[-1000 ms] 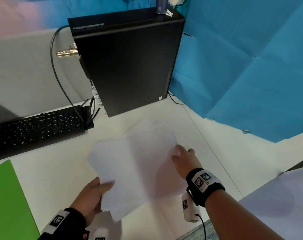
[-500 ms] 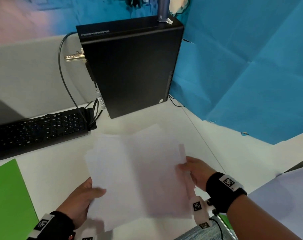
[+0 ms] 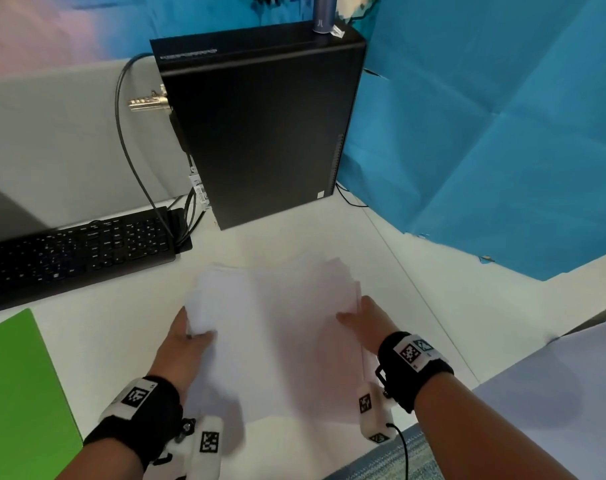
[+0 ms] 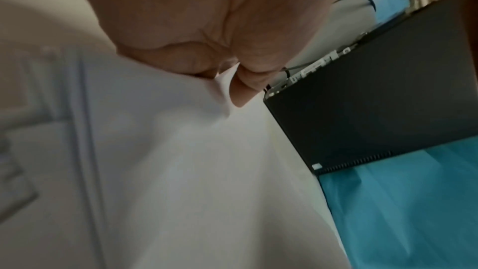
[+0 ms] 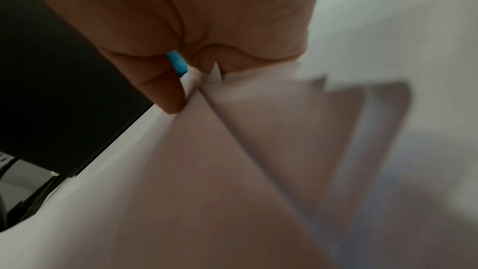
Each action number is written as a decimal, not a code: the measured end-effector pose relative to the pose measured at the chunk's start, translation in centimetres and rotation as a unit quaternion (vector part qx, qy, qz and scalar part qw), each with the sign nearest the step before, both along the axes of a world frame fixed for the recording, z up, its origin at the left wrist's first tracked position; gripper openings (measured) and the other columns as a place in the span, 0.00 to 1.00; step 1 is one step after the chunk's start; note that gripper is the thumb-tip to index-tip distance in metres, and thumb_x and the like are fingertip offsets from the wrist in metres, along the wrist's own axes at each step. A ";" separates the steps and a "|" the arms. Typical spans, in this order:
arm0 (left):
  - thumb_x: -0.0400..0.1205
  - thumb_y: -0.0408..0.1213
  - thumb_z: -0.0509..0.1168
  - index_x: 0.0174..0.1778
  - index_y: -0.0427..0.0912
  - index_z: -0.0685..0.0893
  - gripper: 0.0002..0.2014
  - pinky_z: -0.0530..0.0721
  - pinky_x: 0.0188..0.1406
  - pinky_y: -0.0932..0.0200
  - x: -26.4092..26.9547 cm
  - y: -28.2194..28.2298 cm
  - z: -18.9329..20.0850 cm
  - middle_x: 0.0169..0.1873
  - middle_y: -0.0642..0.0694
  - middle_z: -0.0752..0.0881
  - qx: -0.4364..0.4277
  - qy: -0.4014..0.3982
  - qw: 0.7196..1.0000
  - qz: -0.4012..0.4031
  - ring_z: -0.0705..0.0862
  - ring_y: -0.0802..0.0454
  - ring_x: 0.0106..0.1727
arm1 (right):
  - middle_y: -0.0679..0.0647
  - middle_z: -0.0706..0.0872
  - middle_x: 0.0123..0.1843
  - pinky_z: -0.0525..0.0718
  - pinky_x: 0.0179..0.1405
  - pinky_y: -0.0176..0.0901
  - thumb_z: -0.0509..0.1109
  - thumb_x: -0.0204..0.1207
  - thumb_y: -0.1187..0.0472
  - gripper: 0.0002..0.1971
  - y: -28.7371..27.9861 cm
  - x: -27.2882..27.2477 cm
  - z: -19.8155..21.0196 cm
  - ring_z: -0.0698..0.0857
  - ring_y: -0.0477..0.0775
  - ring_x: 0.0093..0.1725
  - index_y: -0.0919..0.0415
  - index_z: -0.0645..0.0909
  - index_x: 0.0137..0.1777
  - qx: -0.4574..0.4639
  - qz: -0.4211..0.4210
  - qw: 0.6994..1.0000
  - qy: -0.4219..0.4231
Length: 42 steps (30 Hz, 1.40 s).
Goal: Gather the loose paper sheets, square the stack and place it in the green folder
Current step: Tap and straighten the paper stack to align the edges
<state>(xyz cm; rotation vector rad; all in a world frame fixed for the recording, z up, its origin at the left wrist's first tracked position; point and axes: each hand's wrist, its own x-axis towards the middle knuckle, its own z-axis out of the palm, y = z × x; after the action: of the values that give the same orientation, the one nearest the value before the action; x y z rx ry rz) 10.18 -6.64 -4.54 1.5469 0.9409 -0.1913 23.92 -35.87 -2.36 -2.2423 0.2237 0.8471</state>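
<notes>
A loose stack of white paper sheets (image 3: 281, 337) is held above the white desk, its edges uneven. My left hand (image 3: 187, 341) pinches the stack's left edge, thumb on top. My right hand (image 3: 364, 323) pinches the right edge, thumb on top. In the left wrist view the left hand (image 4: 227, 81) pinches a sheet corner (image 4: 222, 93). In the right wrist view the right hand (image 5: 191, 81) grips fanned sheets (image 5: 258, 130). The green folder (image 3: 17, 393) lies flat at the desk's lower left, apart from both hands.
A black computer tower (image 3: 260, 126) stands behind the sheets, with cables and a black keyboard (image 3: 76, 251) to its left. Blue sheeting (image 3: 485, 133) covers the right wall. Another pale sheet (image 3: 554, 403) lies at the lower right.
The stack has turned from tilted to roughly straight in front of me. Both hands shifted along its side edges; the left hand moved up, and the right moved out to the right edge.
</notes>
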 end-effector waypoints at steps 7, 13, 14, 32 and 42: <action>0.68 0.29 0.69 0.44 0.31 0.80 0.11 0.84 0.50 0.38 -0.5 -1.3 1.9 0.47 0.28 0.87 -0.013 -0.014 0.997 0.078 0.86 0.36 0.45 | 0.60 0.87 0.49 0.81 0.43 0.44 0.68 0.73 0.70 0.08 -0.5 0.1 1.8 0.85 0.60 0.49 0.64 0.79 0.51 0.047 -0.011 0.998 -0.035; 0.80 0.18 0.64 0.52 0.27 0.83 0.07 0.88 0.34 0.64 1.5 -0.9 6.8 0.33 0.48 0.93 -0.046 -0.178 0.975 0.125 0.93 0.54 0.36 | 0.46 0.94 0.43 0.84 0.40 0.34 0.68 0.76 0.73 0.15 -0.7 0.2 6.6 0.91 0.44 0.43 0.52 0.88 0.49 0.279 -0.112 0.945 -0.126; 0.80 0.19 0.64 0.51 0.27 0.84 0.07 0.89 0.35 0.64 1.8 -0.9 7.1 0.33 0.49 0.93 -0.045 -0.194 0.972 0.127 0.93 0.54 0.38 | 0.44 0.94 0.42 0.84 0.39 0.32 0.67 0.77 0.74 0.16 -0.4 0.2 6.8 0.91 0.42 0.42 0.52 0.88 0.49 0.299 -0.121 0.938 -0.127; 0.80 0.17 0.63 0.50 0.30 0.88 0.10 0.84 0.60 0.55 1.9 -0.2 8.3 0.36 0.50 0.94 -0.014 -0.249 0.954 0.169 0.91 0.53 0.43 | 0.53 0.92 0.53 0.83 0.61 0.50 0.62 0.74 0.79 0.22 2.2 0.4 5.8 0.88 0.55 0.57 0.56 0.89 0.55 0.443 -0.223 0.858 -0.129; 0.78 0.11 0.56 0.59 0.17 0.81 0.16 0.84 0.23 0.71 2.1 -0.6 8.6 0.23 0.55 0.90 -0.031 -0.230 0.956 0.179 0.89 0.61 0.25 | 0.53 0.90 0.43 0.83 0.50 0.52 0.63 0.57 0.71 0.22 3.4 0.0 6.0 0.85 0.57 0.46 0.55 0.87 0.49 0.436 -0.257 0.857 -0.094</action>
<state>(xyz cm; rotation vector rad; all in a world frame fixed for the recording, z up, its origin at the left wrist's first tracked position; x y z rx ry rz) 12.31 -7.20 4.08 1.2597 0.8110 0.3810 23.96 -32.52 3.65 -1.2906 0.2611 0.3139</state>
